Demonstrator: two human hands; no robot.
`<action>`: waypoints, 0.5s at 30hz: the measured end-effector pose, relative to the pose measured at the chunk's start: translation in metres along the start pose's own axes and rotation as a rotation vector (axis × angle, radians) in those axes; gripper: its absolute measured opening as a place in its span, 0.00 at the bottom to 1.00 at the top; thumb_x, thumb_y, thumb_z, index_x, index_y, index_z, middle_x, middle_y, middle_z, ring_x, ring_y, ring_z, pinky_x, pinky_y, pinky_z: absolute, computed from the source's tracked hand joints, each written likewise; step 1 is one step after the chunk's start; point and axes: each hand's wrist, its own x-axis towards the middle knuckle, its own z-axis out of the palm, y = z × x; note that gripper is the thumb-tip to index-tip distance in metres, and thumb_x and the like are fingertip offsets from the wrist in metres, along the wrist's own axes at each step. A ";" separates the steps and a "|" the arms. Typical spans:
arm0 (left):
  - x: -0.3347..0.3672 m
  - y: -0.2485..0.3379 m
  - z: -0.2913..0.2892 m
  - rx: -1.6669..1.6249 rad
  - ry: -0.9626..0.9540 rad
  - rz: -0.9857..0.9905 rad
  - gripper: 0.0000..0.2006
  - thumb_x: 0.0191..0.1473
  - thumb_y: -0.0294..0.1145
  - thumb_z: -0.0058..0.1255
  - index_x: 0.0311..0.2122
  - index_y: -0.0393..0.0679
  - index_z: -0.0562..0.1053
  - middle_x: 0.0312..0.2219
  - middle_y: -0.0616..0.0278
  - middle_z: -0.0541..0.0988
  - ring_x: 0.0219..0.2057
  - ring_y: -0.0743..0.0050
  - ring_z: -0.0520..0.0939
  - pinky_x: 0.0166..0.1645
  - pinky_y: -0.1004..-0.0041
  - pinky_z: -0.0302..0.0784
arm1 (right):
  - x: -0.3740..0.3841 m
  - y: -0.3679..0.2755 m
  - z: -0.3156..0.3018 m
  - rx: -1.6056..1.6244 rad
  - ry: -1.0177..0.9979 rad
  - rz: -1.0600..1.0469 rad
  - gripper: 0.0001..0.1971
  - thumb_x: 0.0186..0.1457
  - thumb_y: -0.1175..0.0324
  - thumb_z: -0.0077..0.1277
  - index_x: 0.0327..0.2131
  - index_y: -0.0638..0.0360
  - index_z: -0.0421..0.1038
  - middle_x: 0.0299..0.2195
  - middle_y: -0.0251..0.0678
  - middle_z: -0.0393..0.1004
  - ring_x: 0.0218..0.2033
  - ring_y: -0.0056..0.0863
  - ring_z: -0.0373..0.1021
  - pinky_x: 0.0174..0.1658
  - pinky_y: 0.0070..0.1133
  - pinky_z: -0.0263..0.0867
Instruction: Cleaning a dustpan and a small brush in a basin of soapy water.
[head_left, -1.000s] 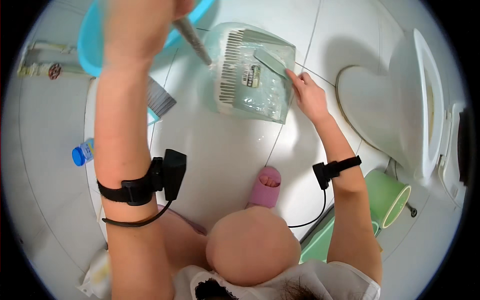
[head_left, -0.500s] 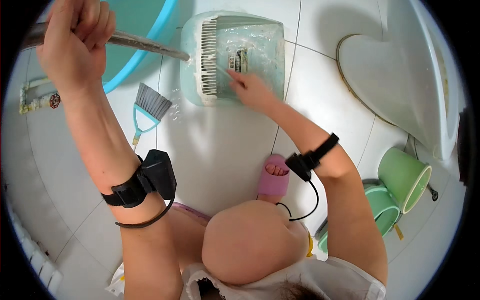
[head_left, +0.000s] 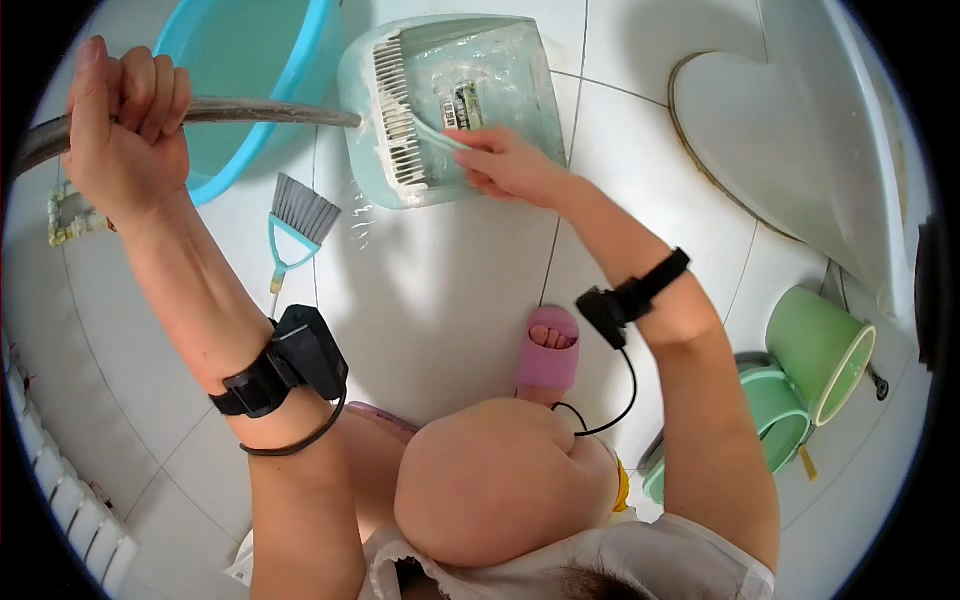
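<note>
My left hand is closed around the grey pole handle of a translucent pale-green dustpan. The dustpan is wet and lies on the tiled floor, with a row of whitish comb teeth along its handle side. Over the pan, my right hand is closed on a slim pale-green handle whose far end reaches the teeth; its working end is too unclear to name. Just left of the pan, a small blue broom with grey bristles lies on the floor.
A blue tub of water stands at the far left. Water drops lie beside the dustpan. To the right are a white ceramic fixture, a green bucket and green basins. A pipe fitting sits at left.
The dustpan and its pole have shifted left and turned slightly, with my left hand moving left and down. My right hand has moved slightly up, and the slim green handle shows more clearly.
</note>
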 end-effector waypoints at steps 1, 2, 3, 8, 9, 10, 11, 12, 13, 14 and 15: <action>0.000 0.001 -0.001 0.011 0.000 0.000 0.21 0.54 0.32 0.38 0.12 0.48 0.49 0.08 0.71 0.49 0.12 0.83 0.47 0.18 0.77 0.42 | -0.007 -0.002 -0.004 0.000 -0.009 -0.003 0.22 0.56 0.68 0.40 0.55 0.52 0.57 0.17 0.24 0.55 0.16 0.12 0.50 0.16 0.13 0.45; -0.002 0.001 0.002 0.010 0.000 0.000 0.21 0.54 0.32 0.38 0.12 0.48 0.49 0.08 0.71 0.49 0.12 0.83 0.47 0.18 0.77 0.42 | -0.017 -0.006 -0.009 -0.138 -0.018 0.053 0.21 0.56 0.67 0.40 0.55 0.52 0.58 0.17 0.24 0.56 0.17 0.13 0.51 0.17 0.14 0.47; -0.005 0.002 0.006 0.030 0.043 0.001 0.21 0.54 0.32 0.38 0.12 0.48 0.49 0.08 0.71 0.49 0.12 0.83 0.46 0.18 0.77 0.42 | -0.022 -0.007 -0.011 -0.274 -0.028 0.109 0.21 0.56 0.66 0.40 0.54 0.53 0.59 0.17 0.25 0.58 0.17 0.14 0.53 0.18 0.14 0.50; -0.005 -0.001 0.015 0.040 0.110 -0.015 0.21 0.54 0.32 0.38 0.11 0.48 0.49 0.08 0.70 0.49 0.12 0.83 0.46 0.18 0.77 0.42 | 0.023 0.015 -0.019 -0.603 0.235 -0.306 0.21 0.54 0.66 0.41 0.52 0.57 0.60 0.20 0.34 0.64 0.22 0.22 0.61 0.28 0.20 0.59; -0.004 -0.002 0.011 0.013 0.064 -0.014 0.21 0.54 0.33 0.38 0.11 0.48 0.49 0.08 0.70 0.49 0.12 0.83 0.46 0.18 0.77 0.42 | 0.031 0.016 -0.015 -0.608 0.365 -0.428 0.21 0.54 0.66 0.40 0.52 0.58 0.60 0.21 0.38 0.66 0.24 0.25 0.64 0.31 0.22 0.61; -0.003 -0.003 0.010 -0.015 0.017 -0.013 0.22 0.55 0.33 0.38 0.11 0.48 0.49 0.08 0.70 0.49 0.12 0.83 0.46 0.18 0.77 0.42 | 0.033 0.020 -0.012 -0.611 0.371 -0.426 0.21 0.54 0.66 0.40 0.52 0.58 0.60 0.21 0.38 0.66 0.24 0.25 0.64 0.31 0.22 0.61; -0.002 -0.002 0.007 -0.004 0.019 -0.013 0.22 0.55 0.33 0.38 0.11 0.48 0.49 0.08 0.70 0.49 0.12 0.83 0.46 0.18 0.77 0.42 | 0.036 0.023 -0.001 -0.614 0.322 -0.425 0.20 0.54 0.67 0.39 0.52 0.57 0.61 0.22 0.40 0.67 0.25 0.27 0.65 0.32 0.23 0.61; -0.001 -0.001 0.004 0.016 0.000 -0.002 0.22 0.55 0.33 0.38 0.11 0.48 0.49 0.08 0.70 0.49 0.12 0.83 0.46 0.18 0.77 0.42 | 0.035 0.025 0.008 -0.620 0.275 -0.425 0.20 0.53 0.68 0.39 0.51 0.57 0.61 0.22 0.43 0.69 0.26 0.28 0.66 0.33 0.24 0.61; 0.000 0.000 0.002 0.035 -0.019 0.011 0.22 0.55 0.33 0.38 0.11 0.48 0.49 0.08 0.70 0.49 0.12 0.83 0.46 0.18 0.77 0.42 | 0.027 0.028 0.010 -0.616 0.270 -0.428 0.20 0.53 0.68 0.39 0.51 0.57 0.61 0.22 0.43 0.69 0.26 0.28 0.66 0.33 0.24 0.61; -0.001 0.001 0.002 0.038 -0.014 0.016 0.22 0.55 0.33 0.38 0.11 0.48 0.49 0.08 0.70 0.49 0.12 0.83 0.46 0.18 0.77 0.42 | 0.013 0.025 0.004 -0.697 0.181 -0.356 0.21 0.52 0.69 0.37 0.51 0.55 0.61 0.25 0.46 0.70 0.28 0.35 0.68 0.34 0.28 0.63; -0.004 0.001 0.006 0.039 0.037 0.002 0.22 0.55 0.33 0.38 0.11 0.48 0.49 0.08 0.70 0.49 0.12 0.83 0.46 0.18 0.77 0.42 | -0.001 0.023 -0.003 -0.774 0.100 -0.273 0.21 0.51 0.70 0.36 0.52 0.53 0.61 0.28 0.49 0.71 0.29 0.43 0.69 0.36 0.31 0.64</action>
